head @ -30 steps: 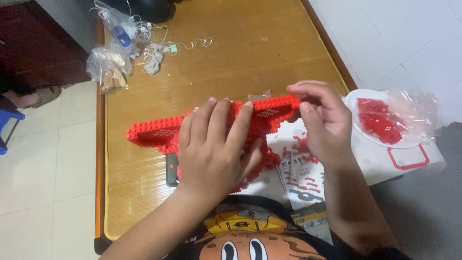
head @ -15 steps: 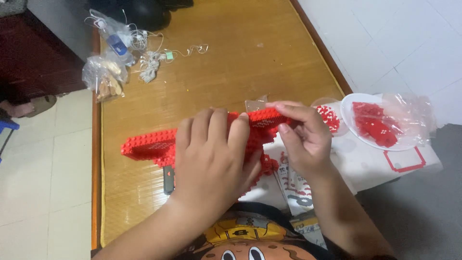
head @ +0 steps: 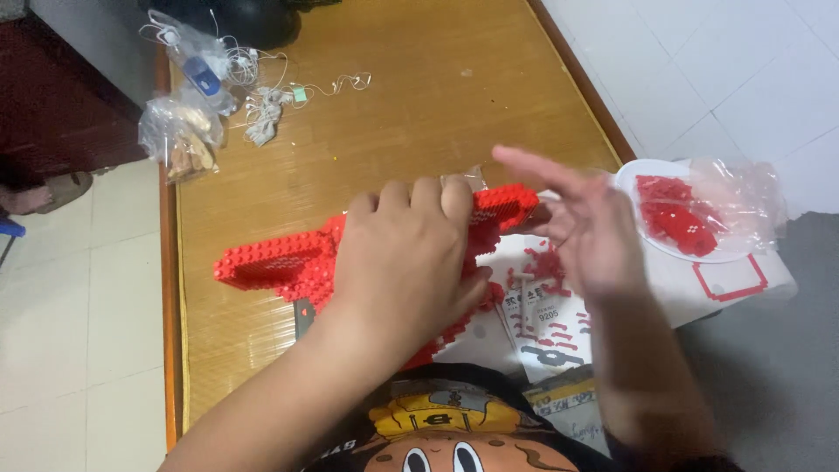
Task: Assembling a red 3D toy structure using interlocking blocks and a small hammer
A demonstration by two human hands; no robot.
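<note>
Flatly, left hand (head: pixel 406 253) clamped on studded red brick model (head: pixel 280 262); right hand (head: pixel 585 223) (blurred) splayed open.

Left hand (head: pixel 411 262) palm-down, clamped over red brick model (head: pixel 280 262) on the wooden table (head: pixel 419 105). Right hand (head: pixel 585 227) fingers spread, blurred, at the model's right end. Plate of red bricks (head: pixel 673 218) far right.

Two hands in shot: the left hand (head: pixel 411 253) is clamped over one red brick model (head: pixel 288 262), and the right hand (head: pixel 585 232) sits just off the model's end, fingers spread. One white plate (head: pixel 634 175) of loose red bricks lies beyond the right fingertips, one clear bag (head: pixel 743 197) against it. One printed sheet (head: pixel 542 315) under the right palm. Two clear bags (head: pixel 179 140), far past the left fingers.
</note>
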